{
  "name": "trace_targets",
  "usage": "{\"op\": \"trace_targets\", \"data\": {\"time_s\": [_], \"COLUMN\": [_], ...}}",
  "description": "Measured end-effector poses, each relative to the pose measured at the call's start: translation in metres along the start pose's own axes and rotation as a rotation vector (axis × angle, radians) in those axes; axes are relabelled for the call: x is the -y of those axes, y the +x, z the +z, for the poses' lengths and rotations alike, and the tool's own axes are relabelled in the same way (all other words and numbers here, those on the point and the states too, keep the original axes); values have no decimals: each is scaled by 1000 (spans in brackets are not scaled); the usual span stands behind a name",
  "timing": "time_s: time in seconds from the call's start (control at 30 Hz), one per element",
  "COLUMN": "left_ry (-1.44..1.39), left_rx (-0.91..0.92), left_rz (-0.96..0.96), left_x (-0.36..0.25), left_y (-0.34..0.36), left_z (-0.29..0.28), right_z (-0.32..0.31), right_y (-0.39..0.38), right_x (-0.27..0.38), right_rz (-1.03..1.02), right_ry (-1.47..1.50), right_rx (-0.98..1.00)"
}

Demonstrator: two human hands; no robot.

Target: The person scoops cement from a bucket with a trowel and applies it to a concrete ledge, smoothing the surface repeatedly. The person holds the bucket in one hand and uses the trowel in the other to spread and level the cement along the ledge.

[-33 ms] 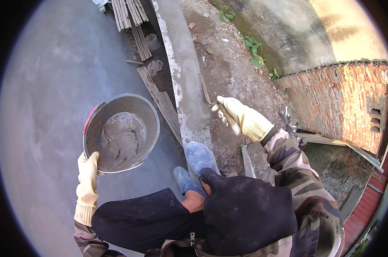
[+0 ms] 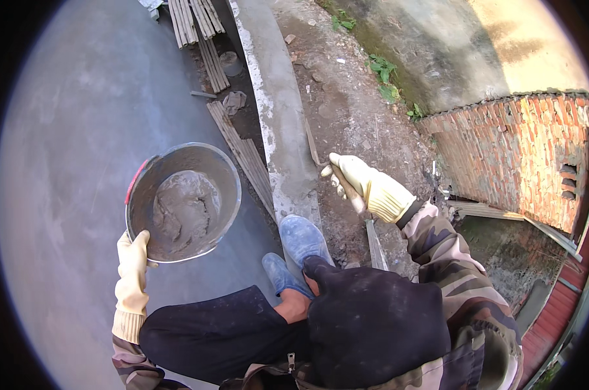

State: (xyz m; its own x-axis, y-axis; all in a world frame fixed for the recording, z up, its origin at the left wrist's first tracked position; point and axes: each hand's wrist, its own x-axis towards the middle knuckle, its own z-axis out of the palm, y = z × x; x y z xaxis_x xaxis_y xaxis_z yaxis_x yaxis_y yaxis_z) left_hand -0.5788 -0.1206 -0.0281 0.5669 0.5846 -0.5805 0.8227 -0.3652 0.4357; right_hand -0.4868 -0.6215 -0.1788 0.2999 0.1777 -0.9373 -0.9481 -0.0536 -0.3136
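My left hand (image 2: pixel 132 273), in a pale knit glove, grips the near left rim of a dark bucket (image 2: pixel 228 188). Wet grey mortar (image 2: pixel 187 207) lies in its bottom, and a red patch marks the rim. On the other side, my gloved right hand (image 2: pixel 367 184) is closed around the wooden handle of a trowel (image 2: pixel 354 195). The trowel's blade shows as a thin strip, nearly edge-on, beside the right edge of a low wall (image 2: pixel 288 130) with a grey mortar top. Whether the blade touches the wall I cannot tell.
My blue shoes (image 2: pixel 301 239) are at the wall's near end. Bamboo poles (image 2: pixel 207 58) and long boards (image 2: pixel 246 156) lie left of the wall, with a small pail (image 2: pixel 230 63) and a rag (image 2: pixel 235 102). A narrow board (image 2: pixel 376 247) stands right of my feet; a brick wall (image 2: pixel 522 156) rises farther right.
My right hand and the trowel have shifted very slightly, and the blade shows at a slightly different angle. My left hand and the bucket stay practically in place.
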Motion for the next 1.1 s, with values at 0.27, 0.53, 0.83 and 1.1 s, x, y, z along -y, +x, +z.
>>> {"op": "trace_targets", "data": {"time_s": [0.27,0.53,0.83,1.1], "left_ry": [27,-5,-17,-10], "left_rx": [16,20,-12,13], "left_rz": [-7,-2,16,1], "left_x": [-8,-3,-3,-10], "left_y": [2,5,1,-2], "left_z": [0,1,2,1], "right_z": [22,-8,5,-27], "right_y": [-43,-66,-24,-3], "right_x": [-94,-128,-108,-13], "right_rz": [126,233,296,-471], "right_ry": [79,111,96,-444], "right_rx": [16,-30,73,-226]}}
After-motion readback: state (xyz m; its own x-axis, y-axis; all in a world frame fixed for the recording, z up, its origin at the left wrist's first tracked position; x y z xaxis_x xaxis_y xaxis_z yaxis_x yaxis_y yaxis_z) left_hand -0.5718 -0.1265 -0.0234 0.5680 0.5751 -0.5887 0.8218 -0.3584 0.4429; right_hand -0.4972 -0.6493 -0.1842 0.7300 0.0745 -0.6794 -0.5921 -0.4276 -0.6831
